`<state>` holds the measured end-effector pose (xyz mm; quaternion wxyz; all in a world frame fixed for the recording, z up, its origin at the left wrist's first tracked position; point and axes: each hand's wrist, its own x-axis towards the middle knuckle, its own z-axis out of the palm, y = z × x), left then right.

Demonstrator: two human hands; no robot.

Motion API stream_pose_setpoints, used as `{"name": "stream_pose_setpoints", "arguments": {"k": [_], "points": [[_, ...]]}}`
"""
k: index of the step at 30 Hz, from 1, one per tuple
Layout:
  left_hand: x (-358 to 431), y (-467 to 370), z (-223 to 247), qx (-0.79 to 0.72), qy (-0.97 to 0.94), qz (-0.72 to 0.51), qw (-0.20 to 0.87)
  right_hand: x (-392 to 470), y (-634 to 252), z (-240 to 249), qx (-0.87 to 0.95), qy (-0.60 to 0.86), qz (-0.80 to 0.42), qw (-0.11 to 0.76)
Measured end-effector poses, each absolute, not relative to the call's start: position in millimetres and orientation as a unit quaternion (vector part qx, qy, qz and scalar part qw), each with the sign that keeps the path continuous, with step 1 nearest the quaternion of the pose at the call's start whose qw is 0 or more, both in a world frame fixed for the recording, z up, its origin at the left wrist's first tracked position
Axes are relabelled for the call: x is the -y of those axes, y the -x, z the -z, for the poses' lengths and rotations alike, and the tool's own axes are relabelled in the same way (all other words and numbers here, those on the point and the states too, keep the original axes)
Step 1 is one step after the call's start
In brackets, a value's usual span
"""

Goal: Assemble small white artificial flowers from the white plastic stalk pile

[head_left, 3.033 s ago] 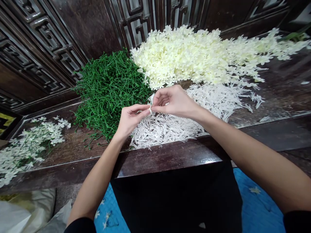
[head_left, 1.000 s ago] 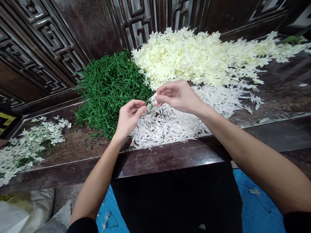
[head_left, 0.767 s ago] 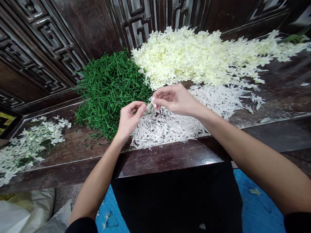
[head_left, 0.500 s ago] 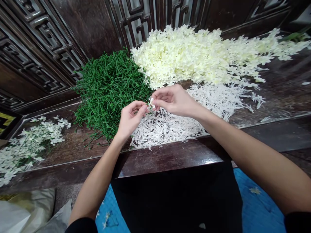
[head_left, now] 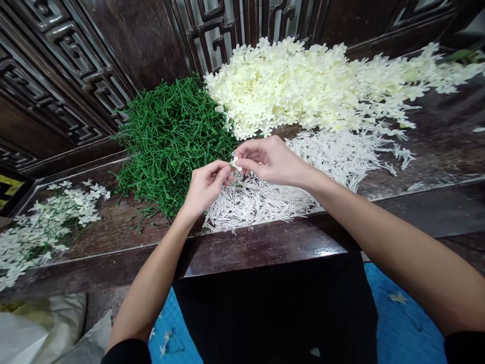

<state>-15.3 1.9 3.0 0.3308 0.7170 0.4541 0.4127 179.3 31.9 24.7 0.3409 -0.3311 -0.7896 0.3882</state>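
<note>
Fingers of my right hand (head_left: 275, 162) pinch a small white artificial flower (head_left: 235, 163) by its petals. Close against it, my left hand (head_left: 206, 184) is closed in a pinch on a thin green plastic stem, mostly hidden by the fingers, whose end meets the flower. Both hands are held over a heap of white plastic stamen pieces (head_left: 261, 205). Left of them lies a large pile of green plastic stems (head_left: 170, 136). Behind my right hand spreads a big pile of cream-white flower heads (head_left: 295, 86).
Assembled white flowers on green stems (head_left: 56, 222) lie at the left of the dark wooden bench (head_left: 265, 247). A carved wooden back panel (head_left: 144, 40) rises behind the piles. Pale sacks (head_left: 64, 323) sit at the lower left, beside a blue covering (head_left: 394, 308) under me.
Both hands have shifted very slightly, staying together. The flower has turned a little and sits closer between the fingertips of the two hands.
</note>
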Motion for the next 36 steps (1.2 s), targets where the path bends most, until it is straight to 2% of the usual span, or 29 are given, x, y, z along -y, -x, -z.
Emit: {"name": "stream_pose_setpoints", "arguments": {"k": [5, 10, 15, 26, 32, 36], "points": [[-2.4, 17.2, 1.0, -0.454, -0.756, -0.389, 0.267, -34.9, -177.8, -17.8, 0.835, 0.331, -0.282, 0.338], [-1.7, 15.2, 5.9, -0.44, -0.741, -0.416, 0.292, -34.3, -176.8, -16.2, 0.85, 0.313, -0.23, 0.356], [-0.2, 13.0, 9.5, -0.427, -0.725, -0.443, 0.311, -33.3, -176.8, -15.2, 0.855, 0.291, -0.221, 0.368], [0.9, 14.4, 8.9, -0.433, -0.753, -0.441, 0.227, -34.0, -173.3, -8.0, 0.865, 0.241, -0.175, 0.403], [2.8, 12.5, 7.5, -0.439, -0.744, -0.446, 0.235, -34.1, -172.8, -6.6, 0.863, 0.223, -0.162, 0.424], [4.3, 10.8, 6.0, -0.442, -0.747, -0.444, 0.225, -33.2, -172.6, -5.5, 0.865, 0.238, -0.169, 0.407]]}}
